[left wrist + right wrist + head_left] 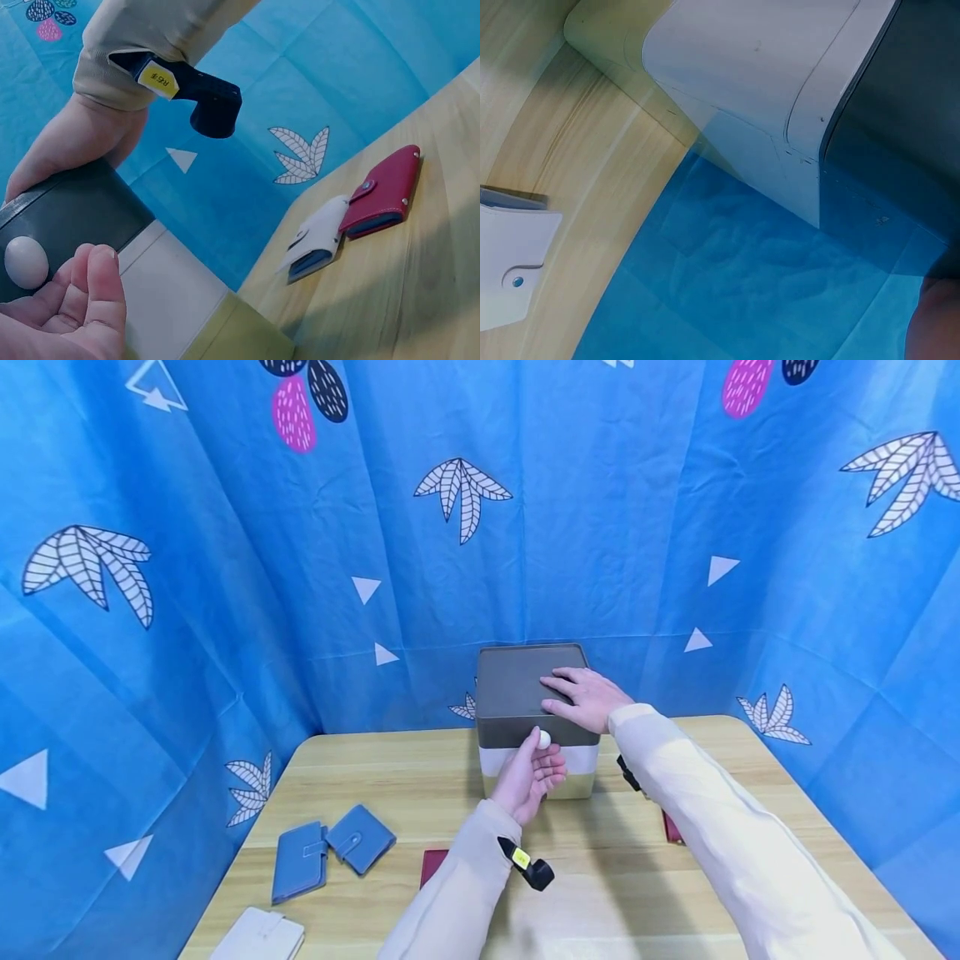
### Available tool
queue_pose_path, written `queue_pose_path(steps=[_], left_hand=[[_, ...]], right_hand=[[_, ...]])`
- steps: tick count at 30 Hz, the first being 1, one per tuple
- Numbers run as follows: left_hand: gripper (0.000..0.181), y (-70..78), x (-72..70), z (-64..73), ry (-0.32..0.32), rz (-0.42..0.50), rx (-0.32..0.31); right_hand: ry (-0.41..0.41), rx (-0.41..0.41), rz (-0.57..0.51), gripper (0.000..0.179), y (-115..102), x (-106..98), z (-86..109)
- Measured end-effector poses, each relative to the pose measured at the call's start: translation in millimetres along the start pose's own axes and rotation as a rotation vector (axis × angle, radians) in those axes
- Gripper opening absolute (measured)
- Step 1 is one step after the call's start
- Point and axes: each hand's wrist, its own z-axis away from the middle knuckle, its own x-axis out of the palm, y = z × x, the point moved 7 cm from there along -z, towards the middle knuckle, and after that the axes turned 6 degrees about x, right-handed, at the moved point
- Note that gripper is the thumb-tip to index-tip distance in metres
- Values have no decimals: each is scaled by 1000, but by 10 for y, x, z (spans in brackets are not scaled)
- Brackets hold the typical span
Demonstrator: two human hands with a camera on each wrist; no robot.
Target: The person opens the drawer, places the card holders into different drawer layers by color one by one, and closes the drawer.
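Note:
A box of stacked tiers [513,681] stands at the back of the table, its top dark grey, its middle white and its bottom yellowish. On the front of the dark tier is a round white knob [543,740]. My left hand [521,781] pinches this knob between thumb and index finger, palm turned up and the other fingers curled below. In the left wrist view the knob [26,262] shows beside the fingers, with the thumb out of sight. Spread over the box's top near its right edge, my right hand [588,697] rests with fingers extended.
Two blue wallets [362,839] lie left on the wooden table [420,768], with a white one [258,935] nearer me. A red wallet [433,864] is partly behind my left sleeve. To the box's right are a red wallet [382,191] and a white one [315,232]. Blue curtain [600,527] surrounds the table.

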Motion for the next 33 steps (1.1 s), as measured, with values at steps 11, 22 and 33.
queue_pose_path(steps=[11,22,33], left_hand=[[50,40,-27,-82,19,-11,18],[44,28,-41,-94,38,-5,42],[44,10,-39,-71,20,-15,54]], right_hand=[[0,17,-11,73,16,0,-14],[-10,8,-11,71,6,2,-16],[-58,23,0,73,5,-3,-6]])
